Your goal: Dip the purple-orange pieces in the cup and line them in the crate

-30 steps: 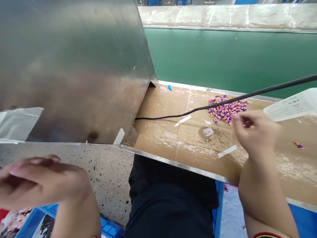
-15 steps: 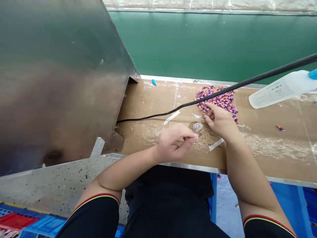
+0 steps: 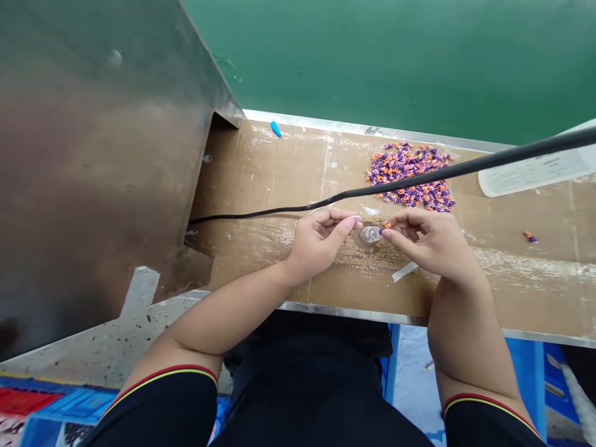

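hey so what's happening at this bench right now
A person's right hand pinches a small purple-and-orange piece beside a small clear cup on the cardboard. The left hand pinches something small and pinkish. A pile of similar purple-and-orange pieces lies beyond, under a black cable.

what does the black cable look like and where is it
The black cable looks rubbery and smooth, thin at the metal panel and thicker toward the right edge. It bends gently, crossing over the purple and orange pieces. Neither hand grips it. Its ends are hidden or out of view.
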`<state>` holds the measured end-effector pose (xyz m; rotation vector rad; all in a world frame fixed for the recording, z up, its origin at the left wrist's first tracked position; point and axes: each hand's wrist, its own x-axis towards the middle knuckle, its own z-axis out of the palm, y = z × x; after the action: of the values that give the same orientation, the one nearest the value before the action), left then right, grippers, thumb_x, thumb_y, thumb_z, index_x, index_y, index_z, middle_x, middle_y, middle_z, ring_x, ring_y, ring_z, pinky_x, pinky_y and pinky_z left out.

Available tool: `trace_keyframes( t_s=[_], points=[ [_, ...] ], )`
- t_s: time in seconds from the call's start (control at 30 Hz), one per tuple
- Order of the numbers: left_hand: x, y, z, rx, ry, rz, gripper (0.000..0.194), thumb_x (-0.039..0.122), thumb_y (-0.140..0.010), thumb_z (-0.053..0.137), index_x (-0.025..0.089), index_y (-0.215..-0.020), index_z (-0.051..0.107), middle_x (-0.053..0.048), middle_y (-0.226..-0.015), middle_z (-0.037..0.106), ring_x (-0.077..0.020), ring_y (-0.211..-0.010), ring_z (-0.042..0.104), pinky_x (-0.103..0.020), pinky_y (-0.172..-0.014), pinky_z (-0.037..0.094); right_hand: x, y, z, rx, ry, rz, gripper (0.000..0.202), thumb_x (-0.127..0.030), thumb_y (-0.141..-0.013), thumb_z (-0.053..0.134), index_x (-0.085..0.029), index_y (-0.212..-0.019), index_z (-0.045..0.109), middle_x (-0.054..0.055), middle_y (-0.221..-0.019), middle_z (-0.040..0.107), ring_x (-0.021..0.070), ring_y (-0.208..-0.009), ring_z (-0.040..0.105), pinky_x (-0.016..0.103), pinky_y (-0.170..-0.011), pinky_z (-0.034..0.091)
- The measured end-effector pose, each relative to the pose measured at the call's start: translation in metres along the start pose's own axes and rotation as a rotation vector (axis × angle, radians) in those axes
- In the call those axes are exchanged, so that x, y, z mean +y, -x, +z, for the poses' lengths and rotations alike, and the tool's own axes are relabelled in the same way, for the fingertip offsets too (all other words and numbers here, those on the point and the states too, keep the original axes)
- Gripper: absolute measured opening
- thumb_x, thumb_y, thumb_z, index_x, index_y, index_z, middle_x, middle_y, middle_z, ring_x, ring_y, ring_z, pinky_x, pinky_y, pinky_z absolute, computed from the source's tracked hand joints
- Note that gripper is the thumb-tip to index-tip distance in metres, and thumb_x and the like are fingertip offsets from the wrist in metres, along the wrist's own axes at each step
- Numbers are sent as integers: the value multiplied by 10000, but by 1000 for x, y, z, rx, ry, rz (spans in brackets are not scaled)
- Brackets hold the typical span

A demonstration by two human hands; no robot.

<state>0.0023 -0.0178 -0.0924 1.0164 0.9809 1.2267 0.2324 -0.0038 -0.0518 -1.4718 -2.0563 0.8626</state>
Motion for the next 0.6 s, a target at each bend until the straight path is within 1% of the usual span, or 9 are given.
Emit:
trace_keyframes(
  t_s=[0.07,0.17,0.27,0.37,0.5,0.6],
  points=[
    [0,0,0,-20,38,13,235,400,-915,840,172,-937,789,-83,-903,824,-172,-818,792,-307,-802,678,1,-1,3,0,23,-7,210,-417,-936,711,-227,-854,750,-22,-594,612,117,-492,489,261,-474,395],
    [-2,0,-1,-28,63,26,173,339,-946,809,167,-957,793,-84,-916,826,-164,-841,798,-301,-834,679,2,0,5,5,78,-43,209,-415,-947,710,-233,-851,748,-14,-605,630,123,-492,493,271,-493,417],
    [-2,1,-2,-21,63,14,190,348,-946,812,160,-962,795,-92,-932,825,-175,-869,803,-309,-840,677,1,1,5,6,132,-94,199,-418,-961,705,-247,-873,753,-1,-628,657,138,-508,515,287,-529,463],
    [-1,0,-2,-35,65,-21,240,387,-922,837,155,-969,796,-98,-941,822,-186,-879,799,-321,-832,671,0,2,3,6,160,-107,188,-414,-960,704,-252,-877,756,3,-630,663,145,-512,526,290,-529,478],
    [-1,-3,-3,-75,119,-140,289,423,-870,879,160,-966,807,-102,-947,823,-181,-833,774,-310,-752,640,-1,2,4,36,110,-84,163,-401,-938,723,-249,-885,744,1,-636,664,139,-505,534,282,-499,477],
    [-3,-6,-4,-76,239,-259,311,429,-818,919,167,-943,806,-93,-943,827,-152,-777,742,-286,-708,612,-2,5,9,109,-43,-75,105,-353,-924,740,-251,-941,717,1,-706,698,144,-541,595,279,-497,498]
  ],
)
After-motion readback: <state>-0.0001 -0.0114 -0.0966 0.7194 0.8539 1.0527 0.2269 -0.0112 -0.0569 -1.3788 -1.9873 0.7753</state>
